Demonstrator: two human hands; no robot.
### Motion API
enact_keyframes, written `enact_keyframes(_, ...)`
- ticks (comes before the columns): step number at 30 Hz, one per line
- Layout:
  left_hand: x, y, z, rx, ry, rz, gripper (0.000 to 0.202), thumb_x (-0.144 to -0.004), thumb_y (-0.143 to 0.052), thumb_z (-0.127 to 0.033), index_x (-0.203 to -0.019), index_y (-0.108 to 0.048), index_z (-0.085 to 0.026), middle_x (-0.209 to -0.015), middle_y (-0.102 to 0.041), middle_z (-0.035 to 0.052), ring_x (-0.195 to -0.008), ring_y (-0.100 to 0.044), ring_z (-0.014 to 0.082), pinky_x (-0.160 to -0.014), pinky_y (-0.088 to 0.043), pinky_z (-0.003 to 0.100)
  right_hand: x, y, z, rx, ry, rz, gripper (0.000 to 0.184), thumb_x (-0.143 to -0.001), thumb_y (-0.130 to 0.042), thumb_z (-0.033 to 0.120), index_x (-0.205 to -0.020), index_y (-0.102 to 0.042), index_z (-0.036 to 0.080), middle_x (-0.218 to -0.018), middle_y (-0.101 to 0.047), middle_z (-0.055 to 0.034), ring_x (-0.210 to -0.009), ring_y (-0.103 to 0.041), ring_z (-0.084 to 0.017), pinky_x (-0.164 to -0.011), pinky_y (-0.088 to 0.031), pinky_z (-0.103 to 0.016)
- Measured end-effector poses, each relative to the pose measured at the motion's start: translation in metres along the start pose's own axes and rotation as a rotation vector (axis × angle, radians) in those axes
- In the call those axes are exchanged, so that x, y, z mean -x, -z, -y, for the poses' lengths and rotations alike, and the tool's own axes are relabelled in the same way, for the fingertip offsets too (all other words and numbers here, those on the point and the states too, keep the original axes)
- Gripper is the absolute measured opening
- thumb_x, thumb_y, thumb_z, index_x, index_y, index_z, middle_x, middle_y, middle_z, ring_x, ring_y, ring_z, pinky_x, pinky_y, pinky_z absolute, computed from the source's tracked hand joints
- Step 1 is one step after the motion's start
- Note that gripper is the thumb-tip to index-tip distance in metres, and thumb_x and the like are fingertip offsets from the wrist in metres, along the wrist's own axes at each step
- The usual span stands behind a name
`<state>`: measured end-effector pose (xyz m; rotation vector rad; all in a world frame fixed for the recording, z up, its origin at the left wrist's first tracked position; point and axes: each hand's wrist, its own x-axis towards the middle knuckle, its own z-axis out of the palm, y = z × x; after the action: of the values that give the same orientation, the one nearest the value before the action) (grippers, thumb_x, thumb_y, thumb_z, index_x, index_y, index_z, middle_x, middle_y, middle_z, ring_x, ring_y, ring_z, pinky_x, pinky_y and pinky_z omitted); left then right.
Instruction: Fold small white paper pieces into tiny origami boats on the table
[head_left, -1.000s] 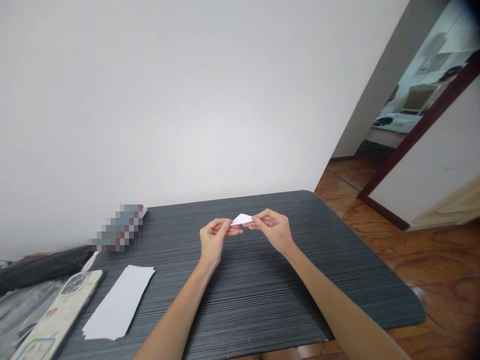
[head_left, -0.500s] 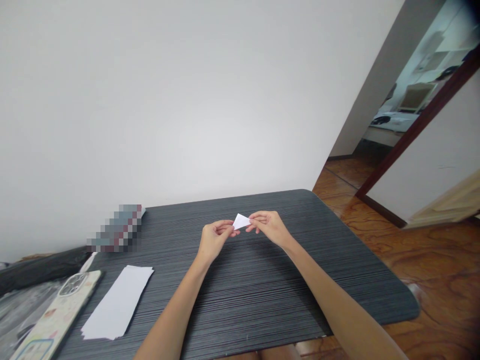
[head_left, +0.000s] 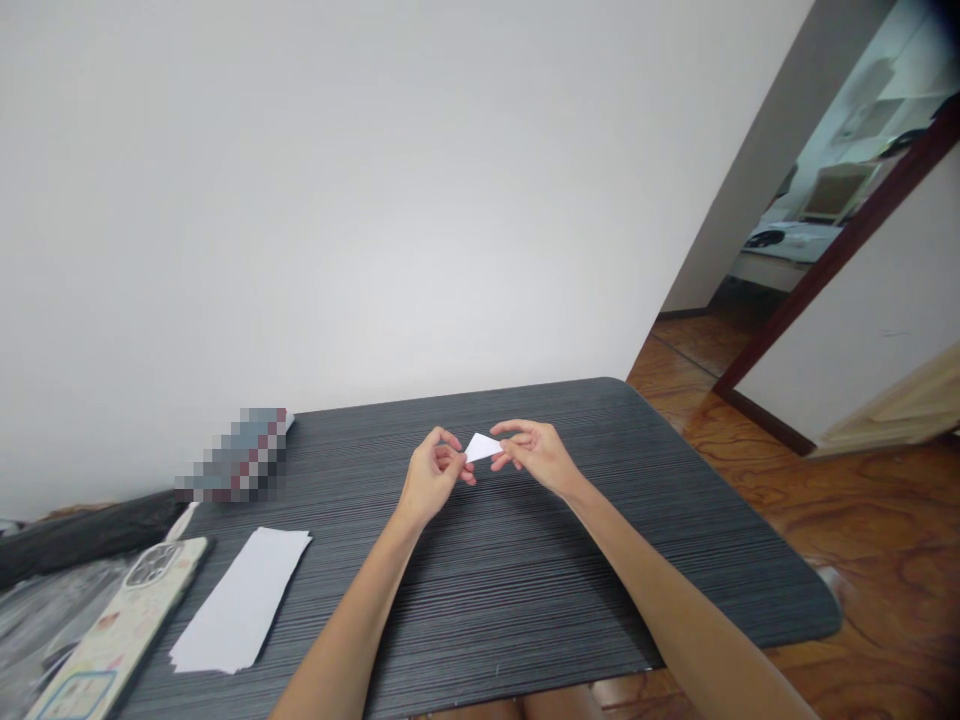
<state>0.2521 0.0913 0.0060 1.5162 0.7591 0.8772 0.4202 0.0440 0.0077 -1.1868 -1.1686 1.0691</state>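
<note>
Evidently, a small white paper piece (head_left: 481,447), roughly triangular, is held by its two sides between the left hand (head_left: 433,474) and the right hand (head_left: 543,458), above the middle of the dark counter (head_left: 637,450). Its left corner is pinched lightly by the left fingers, thumb on top, while the forefinger is lifted away; its right corner is gripped likewise by the right fingers, with the forefinger raised and spread. Both grips are thus closed only at the thumb. The piece is presumably gripped at opposite ends so that it can be steadied and its broad face left exposed. A stack of white paper (head_left: 241,600) is laid near the left forearm, perhaps so that it can be reached easily, and beside it is placed a patterned phone (head_left: 124,620).

The tips beneath the piece are hidden by it, and whether it is made of several layers cannot be told. The phone's near end is cut off by the frame. A block-like object (head_left: 247,455) by the wall (head_left: 420,200) is blurred into squares and cannot be identified; the crumpled plastic (head_left: 71,600) at far left is only partly shown.
</note>
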Motion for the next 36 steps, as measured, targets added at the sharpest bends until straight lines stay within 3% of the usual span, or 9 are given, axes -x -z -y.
enact_keyframes(4,-0.001,0.001,0.001,-0.052,-0.016,0.000,0.017,-0.071,-0.055,-0.025,-0.078,-0.044,-0.015,-0.060,-0.058,-0.0011,-0.050,-0.062,0.0140,-0.052,-0.049,0.025,-0.001,0.001,0.003,-0.029,0.025,0.015,0.019,-0.071,-0.055,0.027,-0.083,-0.054,0.012,-0.059,-0.066,-0.0056,-0.052,-0.063,-0.016,-0.042,-0.034,-0.020)
enact_keyframes(10,-0.001,0.000,0.001,-0.160,0.005,0.001,0.025,-0.072,-0.054,-0.026,-0.092,-0.052,-0.011,-0.063,-0.062,0.0034,-0.061,-0.065,0.0174,-0.061,-0.051,0.029,-0.003,0.003,-0.002,0.056,-0.065,0.055,0.027,-0.077,-0.047,0.035,-0.074,-0.055,0.009,-0.058,-0.063,-0.0078,-0.046,-0.060,-0.015,-0.041,-0.036,-0.021)
enact_keyframes(14,-0.001,-0.001,0.003,-0.288,0.049,0.044,0.020,-0.075,-0.048,-0.029,-0.080,-0.056,-0.011,-0.063,-0.063,0.0057,-0.054,-0.062,0.0151,-0.053,-0.049,0.025,0.000,0.003,-0.009,0.374,0.093,-0.007,0.024,-0.080,-0.043,0.030,-0.067,-0.054,0.013,-0.049,-0.055,0.0004,-0.037,-0.050,-0.009,-0.042,-0.033,-0.021)
enact_keyframes(17,-0.001,0.001,0.005,-0.448,0.031,0.054,0.020,-0.076,-0.045,-0.029,-0.066,-0.054,-0.014,-0.057,-0.061,0.0027,-0.045,-0.057,0.0118,-0.048,-0.044,0.022,0.002,0.001,-0.010,0.662,0.239,-0.075,0.023,-0.082,-0.041,0.025,-0.065,-0.055,0.016,-0.049,-0.054,0.0013,-0.043,-0.048,-0.010,-0.048,-0.033,-0.022)
enact_keyframes(23,-0.002,0.001,0.004,-0.658,0.005,0.044,0.021,-0.074,-0.043,-0.025,-0.057,-0.051,-0.016,-0.047,-0.056,-0.0010,-0.041,-0.051,0.0106,-0.049,-0.039,0.022,0.004,-0.003,-0.011,0.905,0.272,-0.033,0.025,-0.084,-0.037,0.019,-0.068,-0.056,0.016,-0.057,-0.058,-0.0016,-0.051,-0.052,-0.012,-0.056,-0.032,-0.023)
enact_keyframes(30,-0.002,0.003,-0.002,-0.690,0.035,0.027,0.021,-0.071,-0.046,-0.027,-0.056,-0.053,-0.015,-0.040,-0.051,-0.0027,-0.038,-0.047,0.0106,-0.046,-0.036,0.021,0.004,-0.003,-0.012,0.883,0.238,-0.029,0.026,-0.082,-0.038,0.019,-0.064,-0.055,0.015,-0.055,-0.057,-0.0016,-0.050,-0.051,-0.012,-0.055,-0.033,-0.023)
enact_keyframes(33,-0.001,0.006,0.002,-0.642,0.020,0.055,0.021,-0.072,-0.046,-0.028,-0.058,-0.055,-0.015,-0.040,-0.051,-0.0024,-0.039,-0.048,0.0109,-0.047,-0.038,0.022,0.002,-0.001,-0.015,0.763,0.219,-0.007,0.026,-0.081,-0.040,0.022,-0.060,-0.054,0.015,-0.051,-0.055,-0.0005,-0.046,-0.049,-0.010,-0.051,-0.034,-0.022)
enact_keyframes(36,0.000,0.009,0.003,-0.620,-0.052,0.079,0.019,-0.073,-0.047,-0.027,-0.066,-0.060,-0.015,-0.049,-0.057,0.0000,-0.044,-0.051,0.0115,-0.051,-0.041,0.023,-0.001,0.003,-0.018,0.557,0.115,0.044,0.027,-0.080,-0.042,0.027,-0.059,-0.054,0.015,-0.043,-0.050,0.0018,-0.037,-0.043,-0.008,-0.041,-0.032,-0.020)
